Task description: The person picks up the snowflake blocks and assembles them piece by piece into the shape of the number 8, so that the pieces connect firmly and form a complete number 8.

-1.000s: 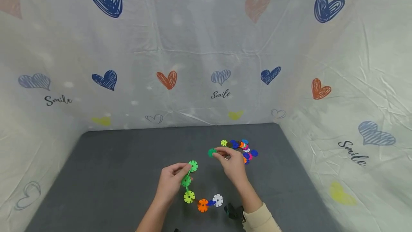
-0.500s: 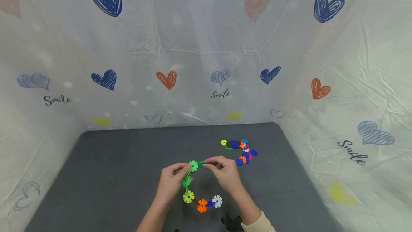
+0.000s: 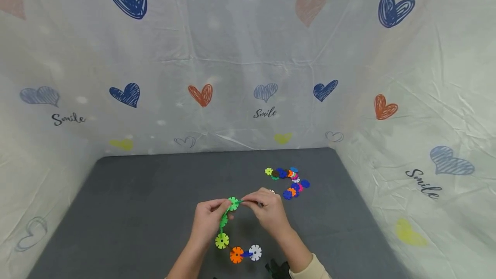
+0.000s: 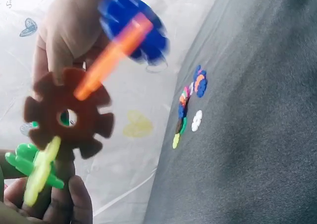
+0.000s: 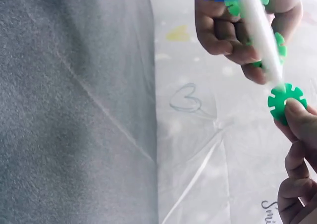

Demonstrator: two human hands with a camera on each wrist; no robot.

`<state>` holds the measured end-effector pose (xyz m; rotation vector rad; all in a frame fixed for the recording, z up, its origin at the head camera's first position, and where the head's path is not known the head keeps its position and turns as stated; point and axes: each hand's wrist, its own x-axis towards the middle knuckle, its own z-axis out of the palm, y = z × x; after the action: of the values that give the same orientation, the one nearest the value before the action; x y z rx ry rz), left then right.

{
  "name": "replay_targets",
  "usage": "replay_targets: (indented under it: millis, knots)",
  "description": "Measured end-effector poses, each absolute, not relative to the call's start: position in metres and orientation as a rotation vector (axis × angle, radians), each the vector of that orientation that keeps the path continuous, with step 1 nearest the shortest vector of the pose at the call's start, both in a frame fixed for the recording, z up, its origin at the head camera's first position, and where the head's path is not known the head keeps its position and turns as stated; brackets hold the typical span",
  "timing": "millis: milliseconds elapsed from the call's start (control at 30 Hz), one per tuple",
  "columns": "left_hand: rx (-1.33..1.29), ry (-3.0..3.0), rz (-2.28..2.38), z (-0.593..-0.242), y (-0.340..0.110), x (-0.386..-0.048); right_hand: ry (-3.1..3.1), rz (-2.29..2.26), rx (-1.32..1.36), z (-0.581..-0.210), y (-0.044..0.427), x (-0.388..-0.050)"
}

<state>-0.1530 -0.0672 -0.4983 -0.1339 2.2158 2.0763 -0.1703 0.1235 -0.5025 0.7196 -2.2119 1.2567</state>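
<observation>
My left hand (image 3: 209, 219) pinches a light green notched disc (image 3: 233, 203) at the top of a linked chain. Below it the chain runs through another green disc (image 3: 224, 220), a yellow-green disc (image 3: 222, 240), an orange disc (image 3: 237, 255), a blue one and a white disc (image 3: 255, 252). A brown disc (image 4: 69, 114) of the chain shows large in the left wrist view. My right hand (image 3: 270, 212) pinches a darker green disc (image 5: 287, 104) between thumb and finger, edge-on against the light green one. Whether the two are interlocked I cannot tell.
Several colourful discs (image 3: 292, 191) lie on the dark table (image 3: 147, 210) at the back right, with a white disc (image 4: 197, 120) near them. A black object (image 3: 277, 269) is beside the right forearm. A pale curtain with hearts (image 3: 232, 55) surrounds the table.
My right hand has come from near the loose discs, bringing the darker green disc leftward to the chain's top disc. The lower part of the chain has swung slightly left and toward me.
</observation>
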Motion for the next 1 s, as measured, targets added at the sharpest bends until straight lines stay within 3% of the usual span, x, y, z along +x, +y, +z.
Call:
replay_targets:
  millis: [367, 700, 1000]
  knots:
    - [0.054, 2.027, 2.011, -0.500, -0.073, -0.153, -2.383, 1.321, 0.777, -0.503, 0.139, -0.176]
    - [-0.087, 2.031, 2.068, -0.498, -0.081, -0.154, -2.584, 1.339, 0.162, -0.531, 0.181, -0.215]
    - [-0.077, 2.031, 2.059, -0.497, -0.081, -0.155, -2.778, 1.227, -0.018, -0.565, 0.192, -0.243]
